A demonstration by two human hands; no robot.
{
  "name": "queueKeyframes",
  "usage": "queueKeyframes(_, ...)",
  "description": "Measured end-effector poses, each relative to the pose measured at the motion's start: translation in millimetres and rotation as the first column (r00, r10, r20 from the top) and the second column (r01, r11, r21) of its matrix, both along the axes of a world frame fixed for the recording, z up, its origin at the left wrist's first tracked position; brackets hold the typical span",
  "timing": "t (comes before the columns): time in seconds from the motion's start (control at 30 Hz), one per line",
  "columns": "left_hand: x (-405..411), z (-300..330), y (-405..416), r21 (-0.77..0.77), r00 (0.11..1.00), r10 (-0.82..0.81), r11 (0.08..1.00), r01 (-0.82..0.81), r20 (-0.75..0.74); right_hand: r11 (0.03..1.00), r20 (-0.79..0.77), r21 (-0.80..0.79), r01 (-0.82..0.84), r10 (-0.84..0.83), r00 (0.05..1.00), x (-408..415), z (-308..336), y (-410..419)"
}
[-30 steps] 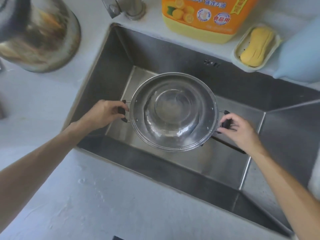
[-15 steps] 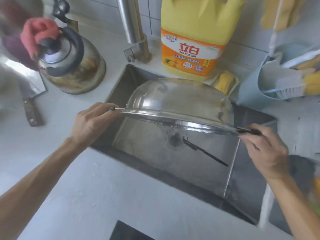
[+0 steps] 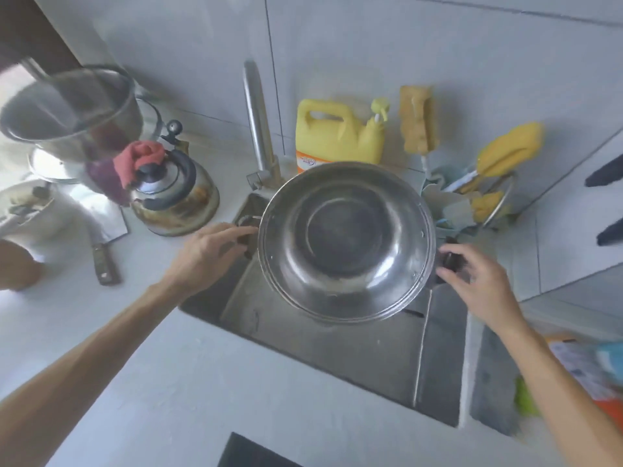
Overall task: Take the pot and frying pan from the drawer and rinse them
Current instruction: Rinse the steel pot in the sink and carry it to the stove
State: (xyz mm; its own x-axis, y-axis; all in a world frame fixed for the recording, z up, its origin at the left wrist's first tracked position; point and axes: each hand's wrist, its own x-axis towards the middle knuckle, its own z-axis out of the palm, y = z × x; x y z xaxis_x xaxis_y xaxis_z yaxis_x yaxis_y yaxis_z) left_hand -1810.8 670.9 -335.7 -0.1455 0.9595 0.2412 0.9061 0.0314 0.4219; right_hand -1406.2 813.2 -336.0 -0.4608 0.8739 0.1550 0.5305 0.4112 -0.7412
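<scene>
- Steel pot [image 3: 345,242] hangs over the sink [image 3: 337,348], its mouth tipped toward me, a dark handle on each side.
- My left hand [image 3: 205,252] has its fingers [image 3: 236,232] curled round the left handle, gripping it.
- My right hand [image 3: 478,284] is at the right handle; the fingers [image 3: 453,254] bend round the black grip and seem to pinch it, though blur makes that hard to be sure of.
- Tap [image 3: 259,129] rises just behind the pot's far rim, with a yellow jug [image 3: 337,136] beside it against the wall.
- A kettle [image 3: 175,193] stands on the surface [image 3: 168,382] left of the sink, a red cloth [image 3: 141,160] on its lid.
- A cleaver [image 3: 101,237] lies on the surface left of the kettle.
- Yellow sponges [image 3: 505,150] and brushes stand in a holder right of the pot.
</scene>
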Motion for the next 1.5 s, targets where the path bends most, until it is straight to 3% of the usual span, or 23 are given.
queueKeyframes(0.1,5,10,7,-0.18,0.949,0.012,0.982,0.047,0.314,0.954,-0.098,-0.289,0.084,-0.117,0.988,9,10,-15)
queueKeyframes(0.2,15,25,16,-0.168,0.864,-0.041,0.975,0.144,0.503,0.872,-0.17,-0.457,0.172,-0.276,0.946,24,18,-42)
queueKeyframes(0.3,36,35,23,-0.099,0.738,-0.119,0.964,0.245,0.664,0.788,-0.203,-0.545,0.288,-0.457,0.866,47,33,-77)
queueKeyframes(0.43,72,48,33,-0.052,0.598,-0.232,0.907,0.417,0.767,0.701,-0.254,-0.578,0.417,-0.641,0.724,81,71,-129)
queueKeyframes(0.73,210,122,71,0.132,0.447,-0.519,0.747,0.652,0.729,0.589,-0.307,-0.406,0.698,-0.808,0.503,171,175,-256)
queueKeyframes(0.83,274,157,66,0.19,0.37,-0.594,0.674,0.714,0.714,0.49,-0.346,-0.315,0.813,-0.857,0.382,202,201,-314)
queueKeyframes(1.0,404,217,34,0.296,0.185,-0.73,0.476,0.828,0.657,0.325,-0.448,-0.249,0.912,-0.874,0.189,257,234,-427)
queueKeyframes(1.27,641,253,-112,0.348,-0.153,-0.72,0.129,0.929,0.677,0.029,-0.565,-0.214,0.977,-0.819,-0.1,347,254,-642)
queueKeyframes(1.5,822,250,-318,0.345,-0.327,-0.656,-0.107,0.933,0.681,-0.261,-0.554,-0.235,0.936,-0.755,-0.35,412,254,-862)
